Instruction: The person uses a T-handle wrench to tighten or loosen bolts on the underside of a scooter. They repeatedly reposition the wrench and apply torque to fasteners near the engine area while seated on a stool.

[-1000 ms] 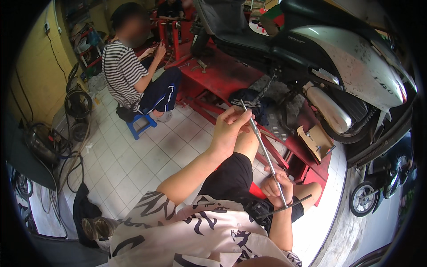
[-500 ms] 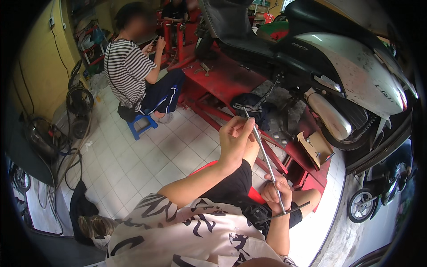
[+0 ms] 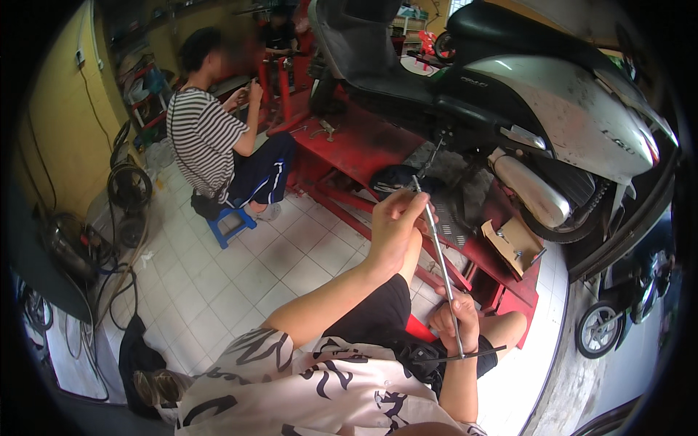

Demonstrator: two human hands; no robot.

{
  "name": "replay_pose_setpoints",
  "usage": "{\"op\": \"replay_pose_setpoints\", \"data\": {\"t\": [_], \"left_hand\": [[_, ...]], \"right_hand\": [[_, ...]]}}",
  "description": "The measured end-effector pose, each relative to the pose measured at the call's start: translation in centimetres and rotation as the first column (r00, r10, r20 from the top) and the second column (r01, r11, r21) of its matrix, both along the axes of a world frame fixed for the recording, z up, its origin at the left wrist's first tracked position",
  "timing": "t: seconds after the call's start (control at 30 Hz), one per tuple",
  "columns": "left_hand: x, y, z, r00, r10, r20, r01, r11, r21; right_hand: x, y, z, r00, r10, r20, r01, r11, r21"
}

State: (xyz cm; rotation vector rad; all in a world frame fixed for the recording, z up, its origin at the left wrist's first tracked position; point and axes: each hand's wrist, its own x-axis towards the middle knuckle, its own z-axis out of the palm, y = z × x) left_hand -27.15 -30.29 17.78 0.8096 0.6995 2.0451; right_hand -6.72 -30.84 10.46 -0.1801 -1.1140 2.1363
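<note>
A long silver T-handle wrench (image 3: 442, 261) slants across my lap, its dark crossbar (image 3: 480, 354) at the near end. My left hand (image 3: 396, 229) is closed, thumb and fingers pinching the rod close to its far tip. Lower down, my right hand (image 3: 454, 320) curls round the rod just above the crossbar. Beyond the wrench's tip, a black cloth or bag (image 3: 392, 180) lies on the red lift platform (image 3: 356, 149). A silver and black scooter (image 3: 574, 120) stands on that platform, to the right of my hands.
An opened cardboard box (image 3: 525, 243) with small metal parts sits on the platform's near right. To the left, another person (image 3: 207, 138) in a striped shirt sits on a blue stool (image 3: 236, 227). Hoses (image 3: 131, 240) hang along the left side. Another motorbike (image 3: 632, 298) stands at far right.
The whole view has shifted slightly. My left hand and the wrench's far tip have moved a little to the right, while both hands keep their hold.
</note>
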Motion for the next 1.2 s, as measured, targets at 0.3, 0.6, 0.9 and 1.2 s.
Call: {"op": "replay_pose_setpoints", "data": {"t": [0.3,0.6,0.9,1.2], "left_hand": [[1.3,2.9,-0.1,0.976,-0.127,-0.180,0.124,0.992,-0.026],[3.6,-3.0,3.4,0.756,0.218,-0.617,0.058,0.917,0.396],[3.7,-3.7,6.4,0.534,0.391,-0.749,-0.049,0.899,0.435],[4.9,-2.3,5.3,0.587,0.302,-0.751,-0.039,0.937,0.347]], "right_hand": [[-0.7,-0.1,-0.1,0.667,-0.707,0.234,0.357,0.579,0.733],[-1.2,0.0,0.3,0.513,-0.852,-0.106,0.200,-0.001,0.980],[-3.4,1.1,6.0,0.537,-0.723,-0.436,0.536,-0.106,0.837],[-2.5,1.5,7.5,0.481,-0.811,-0.332,0.439,-0.105,0.892]]}}
